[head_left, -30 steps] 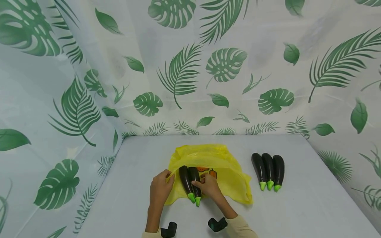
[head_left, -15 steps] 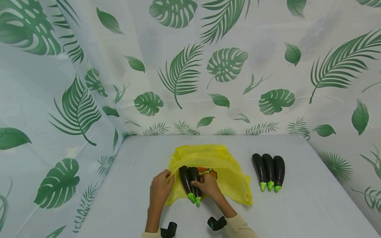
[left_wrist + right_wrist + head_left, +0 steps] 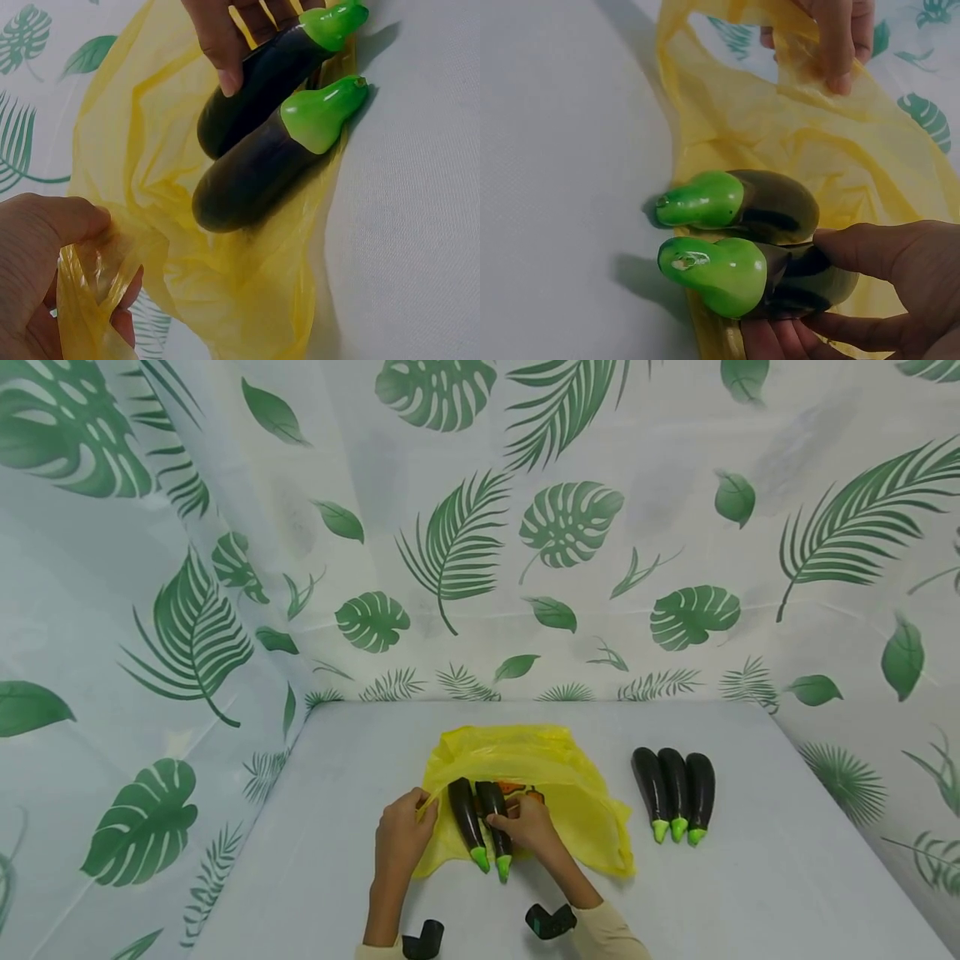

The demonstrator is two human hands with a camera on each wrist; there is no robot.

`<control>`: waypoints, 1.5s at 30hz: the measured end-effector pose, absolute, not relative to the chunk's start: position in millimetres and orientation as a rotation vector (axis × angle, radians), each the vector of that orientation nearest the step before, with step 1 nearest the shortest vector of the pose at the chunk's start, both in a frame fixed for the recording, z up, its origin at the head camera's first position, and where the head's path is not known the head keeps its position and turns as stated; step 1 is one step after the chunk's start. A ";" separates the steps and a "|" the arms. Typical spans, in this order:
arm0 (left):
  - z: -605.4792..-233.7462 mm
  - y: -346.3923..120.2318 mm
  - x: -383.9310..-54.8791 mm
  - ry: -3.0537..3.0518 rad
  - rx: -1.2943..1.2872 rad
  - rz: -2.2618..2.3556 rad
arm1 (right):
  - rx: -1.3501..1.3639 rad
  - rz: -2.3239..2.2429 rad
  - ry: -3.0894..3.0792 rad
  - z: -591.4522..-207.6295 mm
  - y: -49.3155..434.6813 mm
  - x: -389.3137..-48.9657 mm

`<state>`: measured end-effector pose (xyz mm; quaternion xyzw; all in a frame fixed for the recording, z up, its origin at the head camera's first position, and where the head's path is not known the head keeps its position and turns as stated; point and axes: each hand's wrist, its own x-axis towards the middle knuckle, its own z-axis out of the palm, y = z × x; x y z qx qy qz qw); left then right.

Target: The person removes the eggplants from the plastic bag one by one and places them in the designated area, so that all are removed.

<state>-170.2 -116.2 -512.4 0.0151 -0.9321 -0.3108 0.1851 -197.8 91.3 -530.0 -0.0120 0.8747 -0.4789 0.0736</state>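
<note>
White bench (image 3: 757,902), leaf-printed backdrop (image 3: 480,647); three eggplants (image 3: 676,793) at right. Left hand (image 3: 402,837) pinches yellow bag (image 3: 588,827); right hand (image 3: 531,824), one eggplant (image 3: 492,802).

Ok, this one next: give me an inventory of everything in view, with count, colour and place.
Held eggplant: 1, near-black with green end, on the bag, in the right hand
Loose eggplant: 1, same colours, on the bag, left of the held one
Eggplant row: 3, same colours, side by side on the table, right of the bag
Plastic bag: 1, yellow with orange print, mid-table
Table: 1, white, under everything
Backdrop: white with green leaves, behind and beside the table
Wrist devices: 2, black, one by each wrist
Sleeves: 2, cream, bottom edge
Left hand: 1, pinching the bag's edge
Right hand: 1, gripping the held eggplant
</note>
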 end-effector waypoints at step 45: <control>-510.7 -115.6 -170.6 -2.621 0.049 -0.907 | -0.442 -1.410 2.249 -452.5 138.4 -164.4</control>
